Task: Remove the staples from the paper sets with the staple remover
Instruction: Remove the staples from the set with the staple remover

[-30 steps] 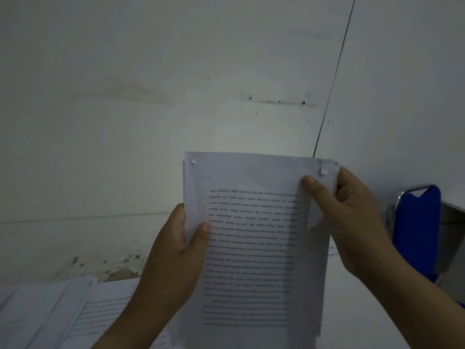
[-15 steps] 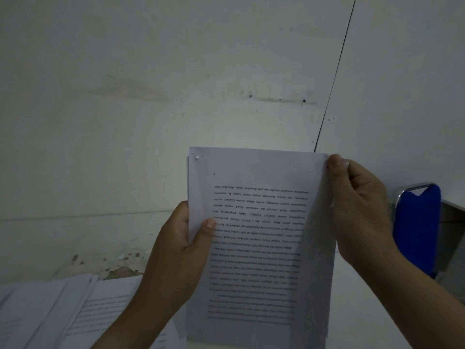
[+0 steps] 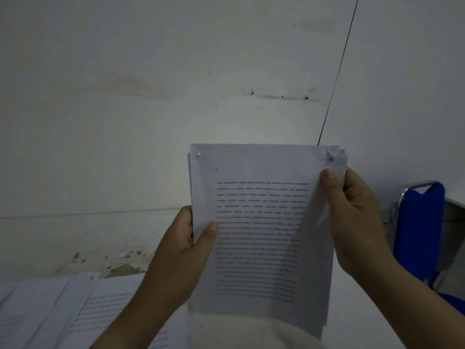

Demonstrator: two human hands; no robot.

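Paper set (image 3: 261, 222), one, maybe stapled, between left hand (image 3: 181, 250), right hand (image 3: 357, 215)

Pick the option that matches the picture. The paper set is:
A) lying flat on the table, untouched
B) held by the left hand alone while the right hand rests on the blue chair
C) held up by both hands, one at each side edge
C: the left hand grips the left edge of the paper set, and the right hand pinches its right edge near the top corner.
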